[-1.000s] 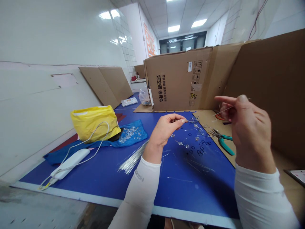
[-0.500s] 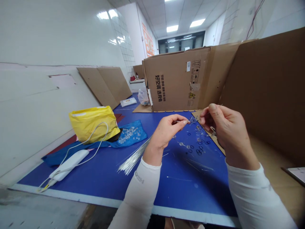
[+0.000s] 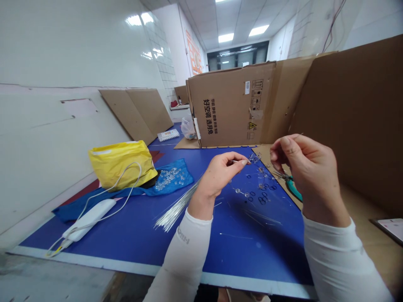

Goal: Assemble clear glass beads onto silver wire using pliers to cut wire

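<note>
Right now my left hand (image 3: 220, 174) is pinched shut, thumb against forefinger, on the end of a thin wire (image 3: 244, 161) that carries a small cluster of clear beads (image 3: 255, 157) at its far tip. My right hand (image 3: 307, 167) is raised just beside it, fingers curled in and closed on another fine wire whose end pokes up past my knuckles; I cannot tell whether a bead sits on it.

I judge the work to be partway: a few short beaded pieces (image 3: 244, 193) and several small dark rings (image 3: 262, 197) already lie on the blue mat (image 3: 126, 235), below and between my hands, toward its far right corner. Much is left, going by the thick bundle of bare wires (image 3: 176, 207) lying near the mat's middle, just left of my left wrist, and the heap of loose clear beads on the blue cloth (image 3: 171, 176) further left, beside the yellow bag (image 3: 121, 161).

The green-handled pliers (image 3: 292, 186) rest on the cardboard at the mat's right edge, partly hidden behind my right hand.
</note>
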{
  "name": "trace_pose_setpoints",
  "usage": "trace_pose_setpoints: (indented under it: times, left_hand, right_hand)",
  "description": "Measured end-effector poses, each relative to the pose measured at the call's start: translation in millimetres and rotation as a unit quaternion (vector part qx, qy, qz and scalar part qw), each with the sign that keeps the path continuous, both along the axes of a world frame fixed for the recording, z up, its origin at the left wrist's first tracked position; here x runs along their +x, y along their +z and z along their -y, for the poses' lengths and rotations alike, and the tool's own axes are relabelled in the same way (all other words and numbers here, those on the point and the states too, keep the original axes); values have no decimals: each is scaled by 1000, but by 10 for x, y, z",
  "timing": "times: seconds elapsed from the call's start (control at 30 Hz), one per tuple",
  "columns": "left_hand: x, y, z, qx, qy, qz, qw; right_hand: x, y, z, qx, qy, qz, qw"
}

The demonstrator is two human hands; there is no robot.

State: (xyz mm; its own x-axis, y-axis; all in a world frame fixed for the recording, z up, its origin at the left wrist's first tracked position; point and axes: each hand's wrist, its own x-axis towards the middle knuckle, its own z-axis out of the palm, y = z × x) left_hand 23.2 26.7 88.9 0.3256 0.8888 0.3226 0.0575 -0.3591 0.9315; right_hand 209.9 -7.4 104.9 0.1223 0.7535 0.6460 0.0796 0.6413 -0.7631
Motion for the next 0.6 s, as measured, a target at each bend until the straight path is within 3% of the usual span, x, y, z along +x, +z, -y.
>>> trace_pose_setpoints:
  times: [0.37,0.6]
  left_hand:
    - [15,34,14,11,-3,-3,1000]
    - [11,23,16,15,4,-2,1000]
  right_hand:
    - [-29,-26,-6,-33,36,11,999]
    - [-27,-14,-15,-11,6,8,1000]
